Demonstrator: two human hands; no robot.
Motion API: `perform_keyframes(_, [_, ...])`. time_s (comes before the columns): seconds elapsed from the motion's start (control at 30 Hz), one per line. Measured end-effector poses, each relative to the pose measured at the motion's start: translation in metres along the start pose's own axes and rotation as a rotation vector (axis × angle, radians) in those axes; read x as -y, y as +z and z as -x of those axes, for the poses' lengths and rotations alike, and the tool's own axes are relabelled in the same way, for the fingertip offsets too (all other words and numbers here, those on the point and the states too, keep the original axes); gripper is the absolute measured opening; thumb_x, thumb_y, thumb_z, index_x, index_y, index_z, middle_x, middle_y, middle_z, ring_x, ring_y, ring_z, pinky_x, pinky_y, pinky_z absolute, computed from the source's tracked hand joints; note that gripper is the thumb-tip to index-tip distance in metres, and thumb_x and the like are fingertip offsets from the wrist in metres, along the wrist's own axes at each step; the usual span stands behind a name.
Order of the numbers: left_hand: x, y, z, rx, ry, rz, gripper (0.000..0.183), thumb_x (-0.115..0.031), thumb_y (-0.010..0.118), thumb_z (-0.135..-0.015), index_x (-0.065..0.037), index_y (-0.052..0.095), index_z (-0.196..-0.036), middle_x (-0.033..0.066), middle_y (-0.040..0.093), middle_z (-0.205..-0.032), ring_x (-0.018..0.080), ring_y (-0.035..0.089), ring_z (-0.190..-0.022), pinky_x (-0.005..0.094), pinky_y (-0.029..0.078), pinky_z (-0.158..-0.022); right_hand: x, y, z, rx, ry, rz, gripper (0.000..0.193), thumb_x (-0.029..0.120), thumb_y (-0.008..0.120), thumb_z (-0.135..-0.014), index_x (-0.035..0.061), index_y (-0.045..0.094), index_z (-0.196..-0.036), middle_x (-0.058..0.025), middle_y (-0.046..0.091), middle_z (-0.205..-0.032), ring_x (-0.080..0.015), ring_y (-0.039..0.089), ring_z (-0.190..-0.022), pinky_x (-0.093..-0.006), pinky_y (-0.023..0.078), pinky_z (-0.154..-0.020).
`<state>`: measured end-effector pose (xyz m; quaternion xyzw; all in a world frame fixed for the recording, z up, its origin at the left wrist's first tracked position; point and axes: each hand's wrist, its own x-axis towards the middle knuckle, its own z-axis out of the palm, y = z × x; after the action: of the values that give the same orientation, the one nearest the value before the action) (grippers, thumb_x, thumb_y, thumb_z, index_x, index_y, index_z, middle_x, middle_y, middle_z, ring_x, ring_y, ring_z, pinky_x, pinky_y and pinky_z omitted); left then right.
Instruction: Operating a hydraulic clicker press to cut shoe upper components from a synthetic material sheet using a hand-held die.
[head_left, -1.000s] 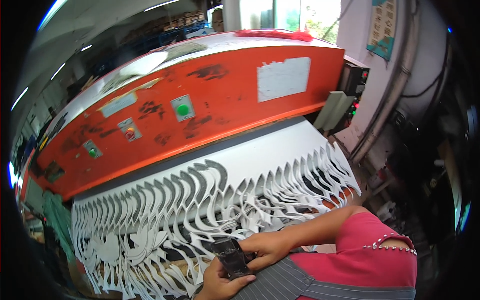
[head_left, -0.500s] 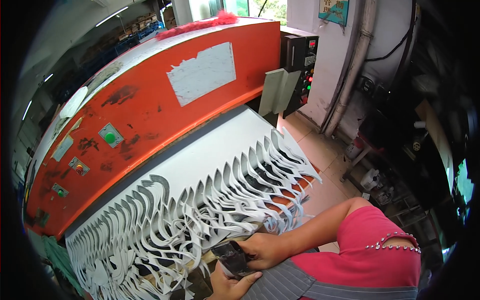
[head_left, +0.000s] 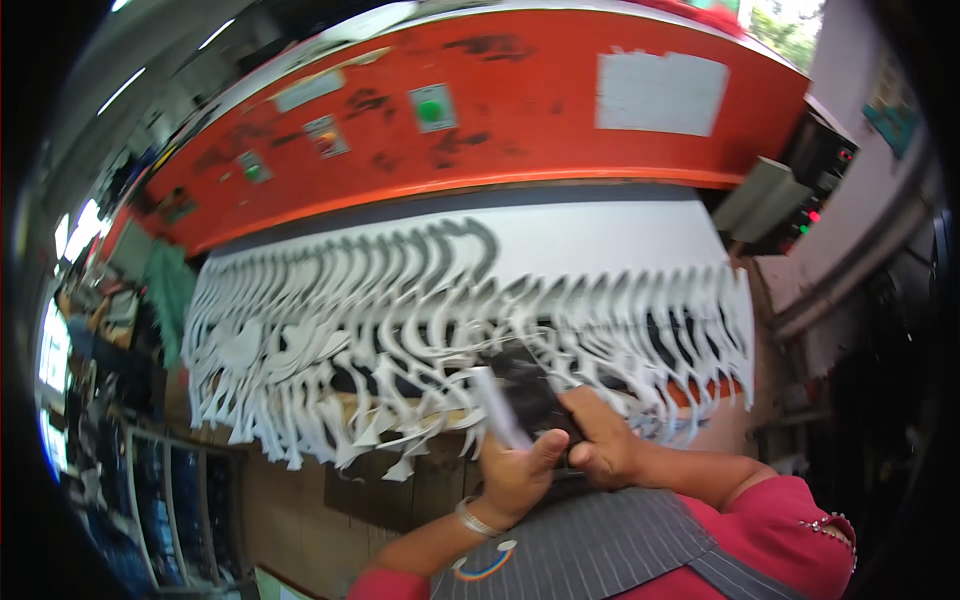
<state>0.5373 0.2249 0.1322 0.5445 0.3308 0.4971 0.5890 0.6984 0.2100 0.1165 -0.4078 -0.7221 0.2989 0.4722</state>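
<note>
Just in front of my apron, both hands are closed round a dark, flat, roughly rectangular object (head_left: pixel 530 393) with a pale left side. Motion blur hides what kind of thing it is. My left hand (head_left: pixel 515 478) grips its lower left, thumb across the near end. On the right edge, my right hand (head_left: pixel 607 440) has its fingers wrapped round it. Beyond it a white sheet (head_left: pixel 590 235) lies under the red machine, its near part cut into rows of curved strips (head_left: pixel 400 320) whose loose ends hang over the near edge.
The long red machine (head_left: pixel 545 110) spans the back, with green buttons (head_left: pixel 431 111) on its front. A control box (head_left: pixel 800 190) with small lights stands at its right end. Green cloth (head_left: pixel 165 290) hangs at the left, above a metal rack (head_left: pixel 170 500).
My view has swung left, so the machine and sheet sit further right in it. The dark object is raised and tilted, its pale side showing. My left forearm has come into view.
</note>
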Motion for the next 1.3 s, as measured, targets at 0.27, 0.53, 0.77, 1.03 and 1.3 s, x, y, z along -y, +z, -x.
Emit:
perform_keyframes(0.27, [-0.011,-0.070,-0.003,-0.053,-0.151,0.330,0.024,-0.021,0.058,-0.093,0.000,0.051,-0.102,0.0016,0.055,-0.086,0.0110,0.053,-0.073,0.0255,0.044,-0.064,0.047,0.052,-0.064,-0.080,0.152,-0.433,0.072,0.063,0.044,-0.090,-0.0054,0.062,-0.105,-0.0076,0.062,-0.085,-0.0136,0.058,-0.074,-0.0279,0.045,-0.064])
perform_keyframes(0.53, [-0.053,-0.189,-0.029,0.218,0.717,-0.722,0.020,-0.011,0.071,-0.070,-0.007,0.053,-0.062,0.0056,0.047,-0.058,0.0258,0.048,-0.054,0.0385,0.037,-0.051,0.040,0.084,-0.093,-0.154,0.431,-0.484,0.060,0.057,0.038,-0.094,0.0001,0.057,-0.087,-0.0090,0.061,-0.069,-0.0171,0.057,-0.060,-0.0294,0.045,-0.056])
perform_keyframes(0.77, [-0.051,-0.358,-0.106,-0.404,0.534,-1.168,0.018,-0.012,0.062,-0.082,-0.002,0.060,-0.097,0.0167,0.061,-0.092,0.0345,0.058,-0.088,0.0453,0.045,-0.079,-0.033,-0.028,-0.107,-0.765,0.598,-0.334,0.043,0.048,0.042,-0.097,0.0064,0.053,-0.093,-0.0065,0.059,-0.069,-0.0158,0.058,-0.060,-0.0299,0.049,-0.059])
perform_keyframes(1.03, [-0.008,-0.311,-0.206,-0.027,0.284,-1.182,0.056,-0.027,0.074,-0.074,0.002,0.057,-0.118,0.0204,0.058,-0.112,0.0363,0.055,-0.105,0.0428,0.041,-0.093,-0.155,-0.053,-0.206,0.405,0.149,0.625,0.050,-0.006,0.069,-0.064,0.0028,0.059,-0.112,-0.0200,0.055,-0.122,-0.0385,0.046,-0.124,-0.0433,0.039,-0.104])
perform_keyframes(1.3, [0.083,-0.140,-0.271,0.403,0.011,-1.247,0.059,-0.038,0.075,-0.073,-0.001,0.062,-0.117,0.0152,0.062,-0.102,0.0330,0.055,-0.103,0.0419,0.044,-0.089,-0.232,-0.049,-0.290,0.670,-0.230,0.691,0.039,-0.011,0.055,-0.071,0.0009,0.063,-0.107,-0.0174,0.056,-0.126,-0.0366,0.034,-0.136,-0.0405,0.034,-0.109])
